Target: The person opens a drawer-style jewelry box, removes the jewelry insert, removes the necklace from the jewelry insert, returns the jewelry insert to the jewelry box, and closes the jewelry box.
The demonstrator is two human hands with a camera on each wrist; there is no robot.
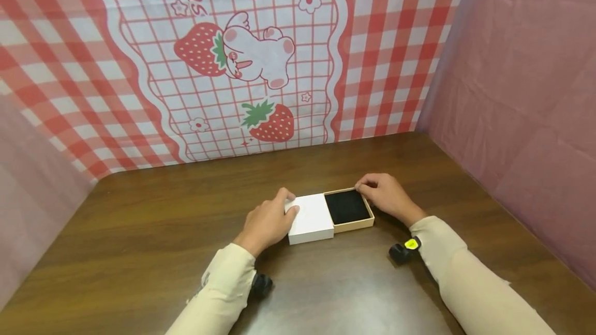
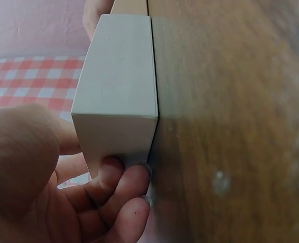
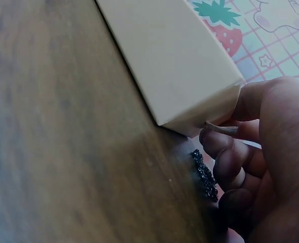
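A drawer-style box lies on the table, its tan inner tray (image 1: 354, 225) drawn out to the right of its white sleeve (image 1: 312, 216). Black lining (image 1: 346, 207) fills the visible part of the tray. My left hand (image 1: 267, 221) holds the sleeve's left end, thumb on top; in the left wrist view several fingertips (image 2: 132, 179) press against the end face. At the tray's right end, my right hand (image 1: 385, 194) pinches a thin pull tab (image 3: 223, 128) that comes out of the end wall. A dark, glittering strip (image 3: 205, 177) shows beside those fingers.
The brown wooden table (image 1: 153, 221) reaches back to a red-and-white checked cloth (image 1: 386, 56) with strawberry prints. Pink cloth (image 1: 526, 97) hangs along the right side. Black wrist-worn devices (image 1: 399, 253) sit under both light sleeves.
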